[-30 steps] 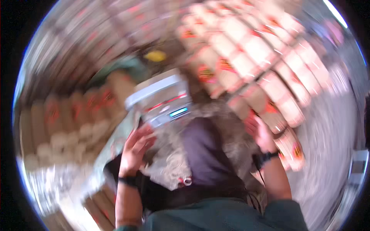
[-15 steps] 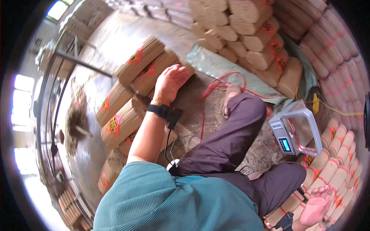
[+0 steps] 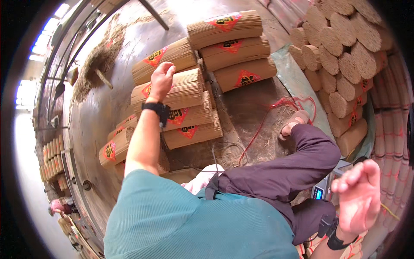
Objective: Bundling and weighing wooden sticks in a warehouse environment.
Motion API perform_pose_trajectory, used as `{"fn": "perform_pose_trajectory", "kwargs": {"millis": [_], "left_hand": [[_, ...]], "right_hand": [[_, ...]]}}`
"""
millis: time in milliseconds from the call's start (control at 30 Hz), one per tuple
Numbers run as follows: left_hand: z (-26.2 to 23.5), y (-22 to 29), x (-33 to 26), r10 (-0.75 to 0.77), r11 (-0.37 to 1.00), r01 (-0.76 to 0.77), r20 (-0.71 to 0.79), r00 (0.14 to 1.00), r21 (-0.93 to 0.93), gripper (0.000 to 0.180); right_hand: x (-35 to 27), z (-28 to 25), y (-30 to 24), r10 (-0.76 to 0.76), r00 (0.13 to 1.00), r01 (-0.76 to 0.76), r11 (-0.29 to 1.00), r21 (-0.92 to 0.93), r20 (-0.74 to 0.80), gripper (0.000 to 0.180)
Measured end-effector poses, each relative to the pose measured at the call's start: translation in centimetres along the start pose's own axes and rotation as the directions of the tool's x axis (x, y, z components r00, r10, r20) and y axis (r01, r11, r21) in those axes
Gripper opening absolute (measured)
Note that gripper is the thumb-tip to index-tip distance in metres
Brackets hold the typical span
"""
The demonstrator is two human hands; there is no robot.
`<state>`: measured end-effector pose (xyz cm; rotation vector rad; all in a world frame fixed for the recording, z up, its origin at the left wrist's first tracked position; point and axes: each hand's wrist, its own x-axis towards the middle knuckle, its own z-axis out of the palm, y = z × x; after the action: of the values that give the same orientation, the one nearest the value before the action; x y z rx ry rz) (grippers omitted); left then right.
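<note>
One hand (image 3: 162, 83), the left, extends over bundles (image 3: 188, 83).

Daylight is admitted through blown-out windows (image 3: 26, 96), far left of the teal shirt (image 3: 198, 226). Glare is thrown on the floor (image 3: 179, 18) beyond the shirt, where labelled stick bundles (image 3: 186, 88) are sharply rendered. Packed rows (image 3: 385, 125) right of the shirt are softened and bowed by fisheye distortion.

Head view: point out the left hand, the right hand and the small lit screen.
Left hand (image 3: 161, 84): head view, middle of the hand.
Right hand (image 3: 359, 203): head view, on the palm.
Lit screen (image 3: 318, 194): head view, on its blue face.
</note>
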<state>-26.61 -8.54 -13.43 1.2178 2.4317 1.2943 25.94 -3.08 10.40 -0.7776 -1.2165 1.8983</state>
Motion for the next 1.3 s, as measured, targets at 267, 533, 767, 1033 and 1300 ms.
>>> {"fn": "perform_pose_trajectory", "kwargs": {"millis": [267,533,767,1033,1300], "left_hand": [[0.1,-8.2,2.7,-0.122,0.876,-0.012,0.245,0.962,0.482,0.03],[0.8,-7.6,4.3,-0.357,0.84,0.098,0.408,0.84,0.534,0.042],[-1.4,-4.7,-2.1,0.147,0.893,-0.192,0.139,0.979,0.406,0.022],[-3.0,-0.7,-10.0,0.192,0.87,-0.127,-0.091,0.977,0.476,0.027],[-3.4,-0.4,-16.5,-0.101,0.92,0.301,-0.591,0.8,0.251,0.057]], "right_hand": [[8.6,7.4,6.0,0.347,0.901,-0.358,0.934,-0.004,0.261,0.04],[14.2,10.5,13.9,0.648,0.718,-0.592,0.76,-0.268,0.253,0.032],[20.4,13.5,20.1,0.263,0.852,0.261,0.537,-0.802,0.453,0.037],[25.1,18.2,26.5,0.17,0.66,0.686,0.262,-0.679,0.732,0.059],[26.1,23.1,30.0,0.558,0.514,0.68,0.199,-0.706,0.651,0.089]]}}
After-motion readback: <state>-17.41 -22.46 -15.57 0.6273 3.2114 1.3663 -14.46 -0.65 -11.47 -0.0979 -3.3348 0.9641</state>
